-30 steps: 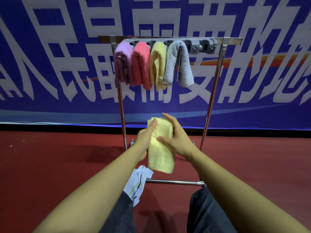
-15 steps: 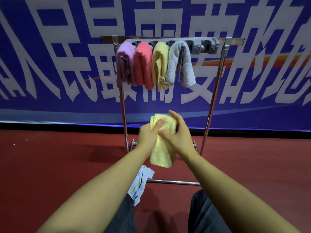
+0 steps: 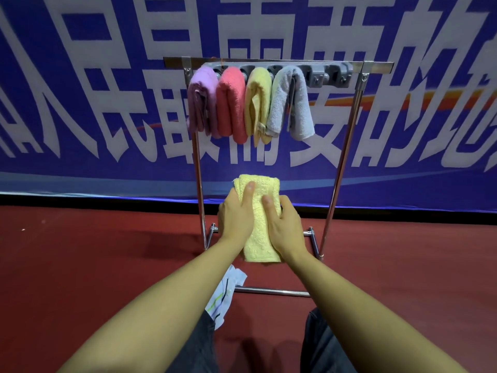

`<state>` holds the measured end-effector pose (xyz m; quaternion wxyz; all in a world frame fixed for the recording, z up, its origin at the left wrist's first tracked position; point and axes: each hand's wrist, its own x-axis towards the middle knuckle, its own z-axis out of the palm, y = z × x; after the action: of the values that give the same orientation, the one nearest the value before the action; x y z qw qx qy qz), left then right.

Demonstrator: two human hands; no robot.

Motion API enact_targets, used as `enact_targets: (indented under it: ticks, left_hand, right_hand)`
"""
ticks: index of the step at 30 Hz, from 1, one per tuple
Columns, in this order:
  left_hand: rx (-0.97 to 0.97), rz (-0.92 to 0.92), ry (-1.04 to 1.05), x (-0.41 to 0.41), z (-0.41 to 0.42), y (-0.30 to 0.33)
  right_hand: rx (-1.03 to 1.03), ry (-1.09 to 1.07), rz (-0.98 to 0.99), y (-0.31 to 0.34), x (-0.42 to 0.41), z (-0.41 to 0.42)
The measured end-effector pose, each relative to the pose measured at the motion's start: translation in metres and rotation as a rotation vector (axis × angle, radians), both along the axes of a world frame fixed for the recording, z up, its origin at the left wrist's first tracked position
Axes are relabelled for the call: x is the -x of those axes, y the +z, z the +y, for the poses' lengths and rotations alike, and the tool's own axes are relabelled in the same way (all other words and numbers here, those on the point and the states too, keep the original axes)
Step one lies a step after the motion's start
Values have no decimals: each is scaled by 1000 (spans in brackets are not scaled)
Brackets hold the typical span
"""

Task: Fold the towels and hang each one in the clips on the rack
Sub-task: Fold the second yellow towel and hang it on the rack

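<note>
Yellow towel (image 3: 262, 230) gripped by both hands

- rack (image 3: 337, 168): shiny polished metal tubes, mirror-ish glare
- clip bar (image 3: 320, 74): grey plastic, looks matt
- held towel (image 3: 262, 238): pale yellow terry cloth, fluffy, nubby loops
- hung towels (image 3: 231, 103): same rough terry, soft and matt
- floor (image 3: 80, 259): dark red, smooth, faint sheen
- banner (image 3: 80, 103): smooth printed fabric or vinyl, can't tell which

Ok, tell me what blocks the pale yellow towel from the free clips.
Nothing visible does. Both hands hold the folded pale yellow towel below the rack; the empty clips right of the grey towel are open air above it.
</note>
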<state>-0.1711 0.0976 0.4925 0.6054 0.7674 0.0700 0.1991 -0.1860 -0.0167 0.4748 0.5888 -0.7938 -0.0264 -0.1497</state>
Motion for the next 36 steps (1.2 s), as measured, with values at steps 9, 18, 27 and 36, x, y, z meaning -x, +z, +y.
enact_targets:
  ticks: [9, 18, 27, 36]
  left_hand:
    - [95, 25, -104, -3, -7, 6]
    - [-77, 1, -68, -13, -23, 18]
    - [-92, 113, -381, -29, -75, 71]
    - [-47, 68, -389, -63, -117, 121]
  right_hand:
    - [-290, 183, 74, 4, -5, -7]
    - [-239, -106, 96, 26, -20, -40]
    - [-317, 31, 85, 87, -33, -72]
    - [-158, 38, -75, 140, -66, -108]
